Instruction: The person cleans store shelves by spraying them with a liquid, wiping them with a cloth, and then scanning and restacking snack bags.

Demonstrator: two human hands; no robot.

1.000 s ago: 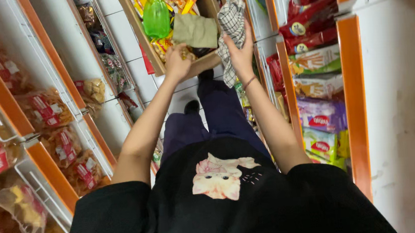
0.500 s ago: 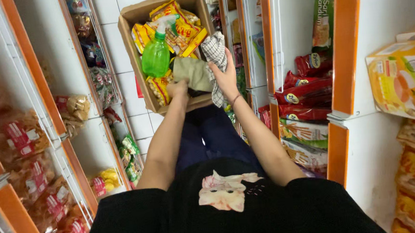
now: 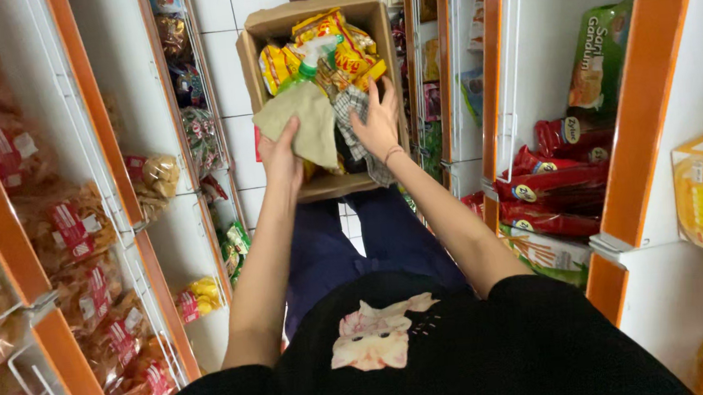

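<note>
Open brown cardboard box (image 3: pixel 267 30), 12 o'clock: yellow snack packets (image 3: pixel 331 44), green spray bottle (image 3: pixel 313 58). Left hand (image 3: pixel 281 157) pinches beige cloth (image 3: pixel 302 118), long axis 12-to-6. Right hand (image 3: pixel 379 120), fingers spread, presses checked cloth (image 3: pixel 350 110).

left hand (image 3: pixel 281 157): beige cloth (image 3: pixel 305 119) | right hand (image 3: pixel 379 120): checked cloth (image 3: pixel 350 110) | box (image 3: pixel 314 18)

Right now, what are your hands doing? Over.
Left hand grips beige cloth. Right hand presses checkered cloth into cardboard box. Snack packets crowd underneath.

red packets (image 3: pixel 555 186), green bag (image 3: pixel 604 60), orange shelf posts (image 3: pixel 641 108)
</note>
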